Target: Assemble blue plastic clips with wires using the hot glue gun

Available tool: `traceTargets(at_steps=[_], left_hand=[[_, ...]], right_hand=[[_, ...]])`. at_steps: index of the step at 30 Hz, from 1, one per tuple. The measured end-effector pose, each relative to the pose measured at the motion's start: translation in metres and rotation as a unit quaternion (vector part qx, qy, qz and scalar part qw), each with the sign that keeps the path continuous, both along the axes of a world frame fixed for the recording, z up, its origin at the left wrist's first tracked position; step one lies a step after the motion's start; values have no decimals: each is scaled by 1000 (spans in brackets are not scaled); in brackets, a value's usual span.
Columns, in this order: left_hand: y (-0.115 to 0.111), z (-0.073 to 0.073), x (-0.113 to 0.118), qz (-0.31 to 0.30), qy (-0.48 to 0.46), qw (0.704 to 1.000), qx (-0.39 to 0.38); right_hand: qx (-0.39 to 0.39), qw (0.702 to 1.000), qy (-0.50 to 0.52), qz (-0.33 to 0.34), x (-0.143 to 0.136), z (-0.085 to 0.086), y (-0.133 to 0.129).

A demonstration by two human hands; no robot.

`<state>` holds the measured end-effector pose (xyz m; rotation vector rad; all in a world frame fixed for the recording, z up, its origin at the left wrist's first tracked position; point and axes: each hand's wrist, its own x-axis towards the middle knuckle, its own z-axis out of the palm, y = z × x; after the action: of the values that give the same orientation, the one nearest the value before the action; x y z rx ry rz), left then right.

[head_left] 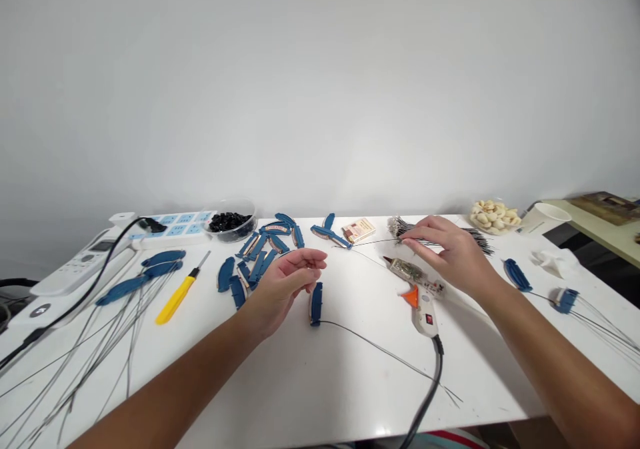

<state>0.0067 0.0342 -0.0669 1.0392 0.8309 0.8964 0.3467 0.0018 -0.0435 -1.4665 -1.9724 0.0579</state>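
Observation:
My left hand point(286, 288) hovers over the middle of the white table with its fingers loosely bent and apart, and nothing shows in it. Just beyond its thumb lies a curved blue piece point(315, 304) with a long thin wire point(383, 350) running out to the right. At the back, my right hand point(453, 252) pinches a thin dark wire point(375, 241) that points left. That hand partly covers a bundle of dark wires point(477, 239). A hot glue gun point(425, 309) with an orange trigger lies below it.
Blue pieces point(273, 244) are heaped left of centre, beside a bowl of black bits point(230, 224). A yellow screwdriver point(177, 298), wired blue pieces point(163, 269) and a power strip point(183, 224) lie left. Right are a bowl of pale pieces point(495, 216) and a white cup point(546, 218).

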Motion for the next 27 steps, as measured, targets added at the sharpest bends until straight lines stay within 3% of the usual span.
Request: traceTargets(at_steps=[5, 11, 13, 17, 20, 23, 27], left_hand=[[-2, 1, 0, -11, -15, 1000, -3], [-6, 5, 2, -30, -10, 999, 14], [-8, 7, 2, -32, -6, 999, 15], [-10, 11, 4, -35, -6, 999, 13], [-11, 12, 6, -16, -11, 1000, 22], [-13, 12, 8, 5, -1, 1000, 31], [-21, 16, 10, 6, -14, 999, 42]], right_hand=[[110, 993, -23, 33, -5, 9, 13], [152, 987, 28, 51, -32, 29, 13], [146, 986, 39, 66, -45, 25, 13], [88, 992, 7, 86, -63, -1, 16], [43, 997, -14, 70, -72, -13, 10], [48, 994, 72, 61, -85, -9, -6], [9, 968, 208, 141, -109, 2, -29]])
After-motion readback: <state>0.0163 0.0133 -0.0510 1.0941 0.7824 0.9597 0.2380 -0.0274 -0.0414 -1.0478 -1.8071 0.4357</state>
